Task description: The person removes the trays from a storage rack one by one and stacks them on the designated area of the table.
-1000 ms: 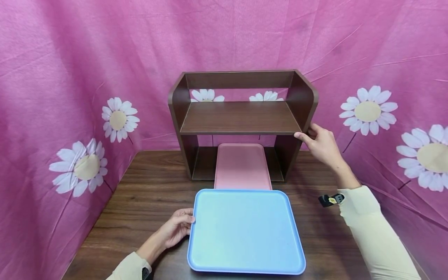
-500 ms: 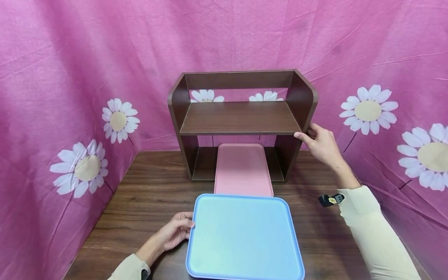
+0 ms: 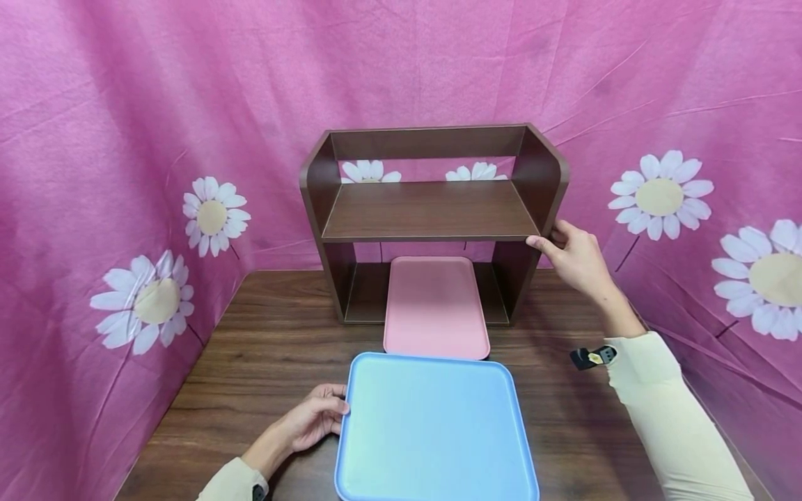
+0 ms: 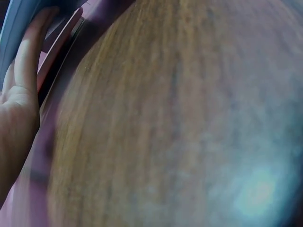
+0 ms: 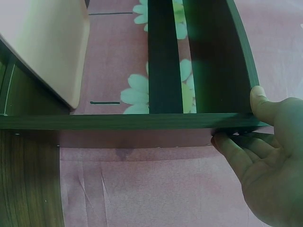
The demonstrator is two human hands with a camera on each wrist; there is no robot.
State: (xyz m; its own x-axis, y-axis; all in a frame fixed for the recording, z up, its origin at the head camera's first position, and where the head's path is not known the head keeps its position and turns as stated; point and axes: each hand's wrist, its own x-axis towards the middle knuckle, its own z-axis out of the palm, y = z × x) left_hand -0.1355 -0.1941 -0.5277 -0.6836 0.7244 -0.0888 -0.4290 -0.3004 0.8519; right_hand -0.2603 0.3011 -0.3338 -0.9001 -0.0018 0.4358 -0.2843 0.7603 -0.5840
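My left hand (image 3: 313, 421) holds the left edge of a blue tray (image 3: 435, 431), thumb on top of the rim and fingers beneath. In the left wrist view those fingers (image 4: 29, 61) reach under the blue tray (image 4: 14, 28). With thumb in front and fingers behind, my right hand (image 3: 576, 261) grips the right side panel of a dark brown two-tier shelf (image 3: 432, 209). The right wrist view shows that hand (image 5: 277, 156) pinching the shelf's panel (image 5: 142, 121). A pink tray (image 3: 435, 306) lies partly in the lower tier, its front end sticking out just beyond the blue tray.
The shelf stands at the back of a wood-grain table (image 3: 263, 362). Behind and at both sides hangs a pink curtain (image 3: 250, 83) printed with white daisies. A black wrist strap (image 3: 592, 358) hangs by the right sleeve.
The left hand has drawn the blue tray slightly towards me, so more of the pink tray's front end shows. My right hand has stayed on the shelf panel.
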